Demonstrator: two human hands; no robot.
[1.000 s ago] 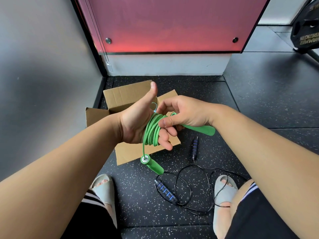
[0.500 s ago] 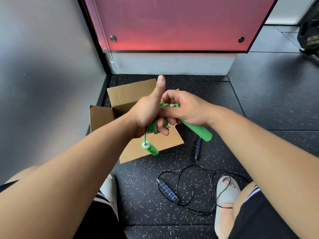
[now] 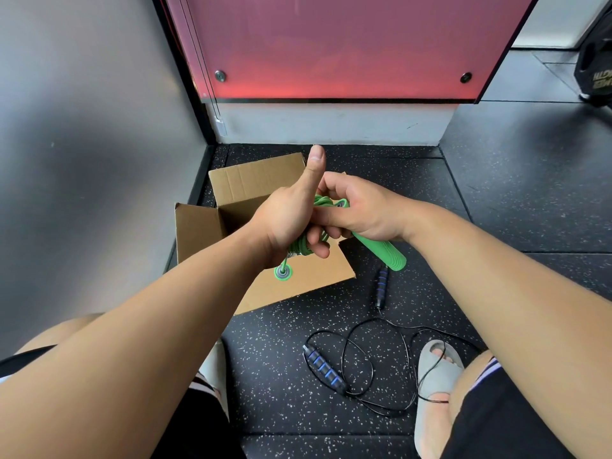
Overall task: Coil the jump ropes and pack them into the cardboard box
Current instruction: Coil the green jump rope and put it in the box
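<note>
Held a nearly wound green jump rope above the cardboard box, loops unsecured.
Gripped the coil in the left hand, fingers curled through it, thumb raised; clutched one green handle in the right hand at 3 o'clock, other handle dangling at 7 o'clock. Risked, by judgement, loops springing off on any slackening of the left fingers, or the dangling handle snagging a flap. Left the black jump rope loose on the floor at the box's 5 o'clock.
</note>
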